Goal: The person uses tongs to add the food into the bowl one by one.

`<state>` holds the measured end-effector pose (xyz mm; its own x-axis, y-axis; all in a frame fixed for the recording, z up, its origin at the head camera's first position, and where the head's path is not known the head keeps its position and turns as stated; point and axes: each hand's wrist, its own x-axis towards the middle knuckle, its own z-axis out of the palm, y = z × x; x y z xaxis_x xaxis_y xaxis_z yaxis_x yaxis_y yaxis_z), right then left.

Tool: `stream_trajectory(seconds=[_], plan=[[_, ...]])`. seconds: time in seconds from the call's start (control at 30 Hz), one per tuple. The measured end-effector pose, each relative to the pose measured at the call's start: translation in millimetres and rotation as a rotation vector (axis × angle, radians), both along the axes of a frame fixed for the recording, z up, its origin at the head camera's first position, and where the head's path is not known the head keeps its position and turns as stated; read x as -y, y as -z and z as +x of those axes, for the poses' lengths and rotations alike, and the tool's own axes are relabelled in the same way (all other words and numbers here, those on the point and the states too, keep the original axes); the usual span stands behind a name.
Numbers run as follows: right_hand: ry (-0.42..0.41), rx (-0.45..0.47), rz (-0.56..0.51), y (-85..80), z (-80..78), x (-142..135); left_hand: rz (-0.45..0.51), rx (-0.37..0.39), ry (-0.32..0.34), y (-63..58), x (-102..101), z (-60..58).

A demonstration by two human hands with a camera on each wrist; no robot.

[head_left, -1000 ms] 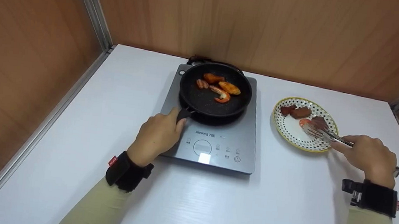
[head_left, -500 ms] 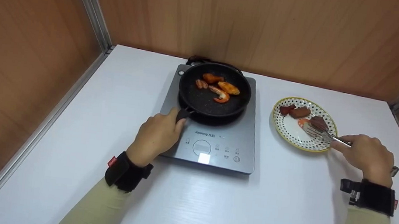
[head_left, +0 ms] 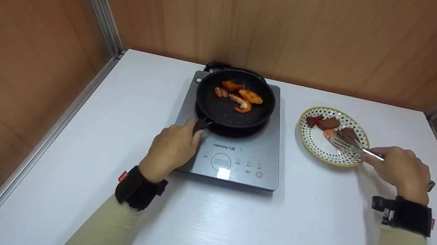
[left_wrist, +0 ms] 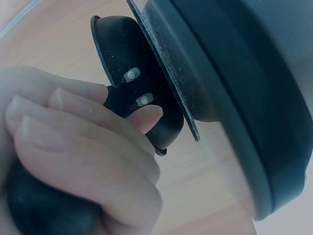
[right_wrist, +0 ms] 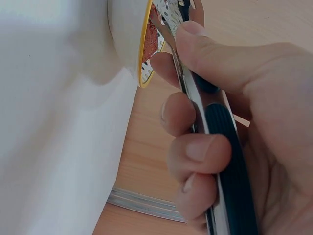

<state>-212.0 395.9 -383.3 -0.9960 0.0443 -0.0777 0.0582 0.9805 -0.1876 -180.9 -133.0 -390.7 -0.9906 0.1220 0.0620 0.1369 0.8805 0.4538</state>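
My left hand (head_left: 171,150) grips the black handle (left_wrist: 49,205) of a frying pan (head_left: 223,113). The pan sits on the induction cooker (head_left: 190,144) and holds two browned pieces, a small striped piece and a shrimp (head_left: 243,106). My right hand (head_left: 404,170) holds metal tongs (right_wrist: 230,166) with dark grips, fingers curled round them. Over the dotted plate (head_left: 314,142), the tongs' slotted end lies at an orange-red piece (head_left: 328,134), partly covering it. Whether the tongs pinch that piece cannot be told. A dark meat slice (head_left: 349,134) and two brown pieces (head_left: 328,123) are also on the plate.
The white table (head_left: 223,232) carries the cooker and, to its right, the plate. A wooden panel (head_left: 293,33) closes off the back, with more panels at left and right. Something black (head_left: 218,65) lies behind the pan.
The tongs' slotted end has turned slightly and moved a little left over the orange-red piece. My left hand and the pan stay in place.
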Motion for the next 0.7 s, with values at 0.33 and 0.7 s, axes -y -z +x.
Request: stream_trajectory(seconds=[0.33,0.7], plan=[[0.002,0.001,-0.016,-2.7,0.6,0.9,0.006,-0.004,-0.001,0.4,0.4,0.0],[0.010,-0.018,-0.016,-6.1,0.9,3.7,0.010,0.006,-0.001,0.0,0.4,0.2]])
